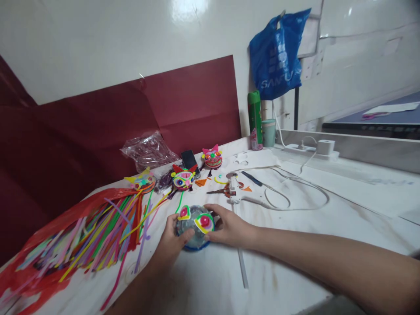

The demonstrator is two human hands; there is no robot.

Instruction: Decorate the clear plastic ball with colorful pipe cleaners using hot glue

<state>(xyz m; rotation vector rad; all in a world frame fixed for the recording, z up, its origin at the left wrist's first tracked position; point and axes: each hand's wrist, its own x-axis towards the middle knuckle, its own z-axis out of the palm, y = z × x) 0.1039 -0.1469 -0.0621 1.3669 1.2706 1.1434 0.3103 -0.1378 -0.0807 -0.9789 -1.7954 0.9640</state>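
Observation:
A rounded grey piece with a blue lower rim and two colourful eye shapes is held between both hands above the white table. My left hand grips its left side, thumb across the front. On the right side, my right hand has its fingers over the top edge and its thumb beside the yellow-edged eye. The other eye sits near my left fingers. Just behind lies a white glue gun, near scissors whose handles are partly covered.
Colourful pipe cleaners spread over red plastic on the left. Decorated animal heads and a phone are behind. A cable loops at right; a grey stick lies in front.

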